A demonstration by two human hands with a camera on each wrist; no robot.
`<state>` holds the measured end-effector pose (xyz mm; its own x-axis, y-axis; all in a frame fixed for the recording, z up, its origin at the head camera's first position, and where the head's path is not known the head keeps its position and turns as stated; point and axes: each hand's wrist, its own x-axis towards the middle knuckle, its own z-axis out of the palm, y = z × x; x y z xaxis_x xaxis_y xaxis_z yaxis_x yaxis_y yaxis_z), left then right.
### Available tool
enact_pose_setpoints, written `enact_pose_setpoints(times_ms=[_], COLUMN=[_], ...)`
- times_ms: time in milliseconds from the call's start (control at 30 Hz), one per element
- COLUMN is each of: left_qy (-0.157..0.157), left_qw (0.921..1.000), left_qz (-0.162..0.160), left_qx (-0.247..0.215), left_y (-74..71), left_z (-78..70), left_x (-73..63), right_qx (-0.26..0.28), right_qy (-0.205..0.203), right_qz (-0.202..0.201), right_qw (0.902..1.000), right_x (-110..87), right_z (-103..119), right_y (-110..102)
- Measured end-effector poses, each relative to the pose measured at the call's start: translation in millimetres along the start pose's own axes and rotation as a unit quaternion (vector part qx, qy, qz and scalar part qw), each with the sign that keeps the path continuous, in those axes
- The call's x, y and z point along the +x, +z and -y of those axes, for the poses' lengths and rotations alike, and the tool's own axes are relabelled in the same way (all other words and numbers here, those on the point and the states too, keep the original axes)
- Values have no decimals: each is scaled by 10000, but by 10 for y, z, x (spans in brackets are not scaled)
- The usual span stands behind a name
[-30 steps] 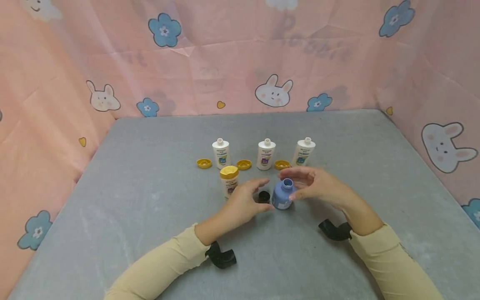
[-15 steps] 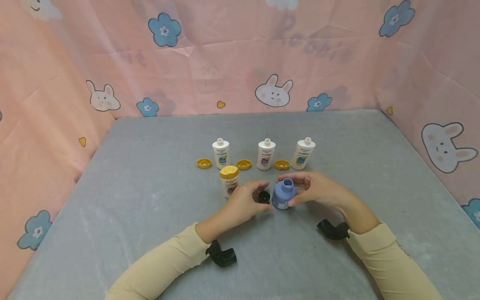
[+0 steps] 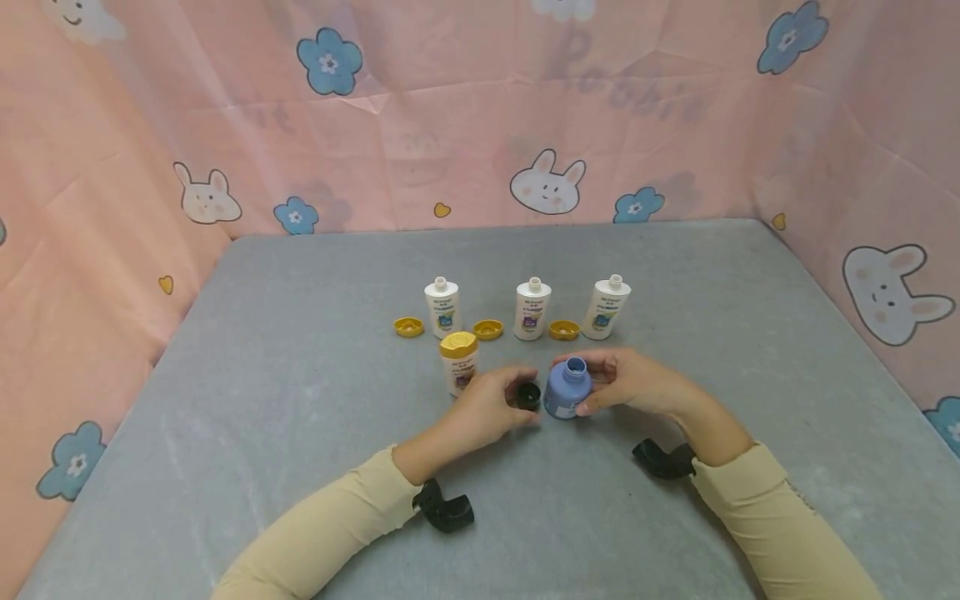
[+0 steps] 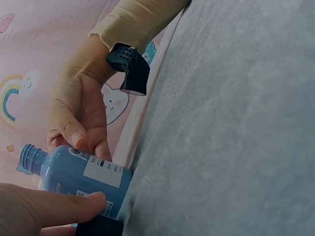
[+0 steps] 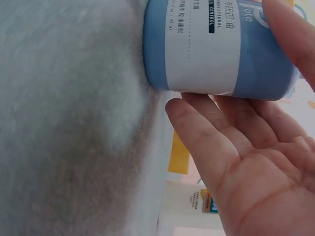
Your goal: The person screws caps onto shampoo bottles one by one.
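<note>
A blue bottle [image 3: 567, 393] with an uncapped, threaded neck stands upright on the grey table. From its right side my right hand [image 3: 637, 383] holds it, thumb on the near face and fingers behind. In the right wrist view the bottle [image 5: 202, 49] shows a white label, and the hand's fingers [image 5: 206, 142] reach behind it. Just left of the bottle lies a small black cap [image 3: 528, 396]. My left hand [image 3: 487, 404] has thumb and fingers curled round this cap. In the left wrist view the thumb overlaps the cap [image 4: 101, 227] beside the bottle [image 4: 66, 169].
Behind the hands stand three white bottles, left [image 3: 443, 308], middle [image 3: 532, 310] and right [image 3: 607, 308], without caps. Gold caps [image 3: 408, 327] lie beside them. A white bottle with a gold cap [image 3: 458, 344] stands close behind my left hand. Pink curtains [image 3: 420, 125] surround the table.
My right hand has moved slightly nearer and closed round the blue bottle. My left thumb and fingers have drawn in round the black cap. The bottles stay in place.
</note>
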<state>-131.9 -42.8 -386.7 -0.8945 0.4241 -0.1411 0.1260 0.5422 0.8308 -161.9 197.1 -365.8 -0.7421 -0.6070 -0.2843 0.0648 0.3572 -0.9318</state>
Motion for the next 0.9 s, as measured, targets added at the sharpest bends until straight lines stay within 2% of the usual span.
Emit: enact_pose_setpoints(times_ms=[133, 300, 433, 567, 700, 800, 900], left_qy=[-41, 93, 105, 17, 121, 399, 660], left_qw=[9998, 9998, 9997, 9989, 9976, 9960, 9922], left_qz=[-52, -116, -109, -180, -215, -239, -410], left_qx=[-181, -147, -174, -431, -639, -769, -975], left_y=[2, 3, 4, -8, -69, -162, -265], left_z=[2, 4, 12, -4, -104, -229, -341], left_x=[-5, -12, -11, -23, -93, -181, -262], right_qx=[23, -54, -418, -612, -488, -442, -393], right_qy=[-41, 55, 137, 117, 54, -29, -89], right_qz=[22, -115, -469, -1007, -1445, -1614, -1694], right_qw=[10000, 9999, 9979, 9930, 9883, 9859, 9847], right_x=[14, 15, 16, -13, -95, -166, -220], right_z=[-11, 0, 33, 90, 185, 276, 362], right_y=[6, 27, 61, 99, 130, 159, 189])
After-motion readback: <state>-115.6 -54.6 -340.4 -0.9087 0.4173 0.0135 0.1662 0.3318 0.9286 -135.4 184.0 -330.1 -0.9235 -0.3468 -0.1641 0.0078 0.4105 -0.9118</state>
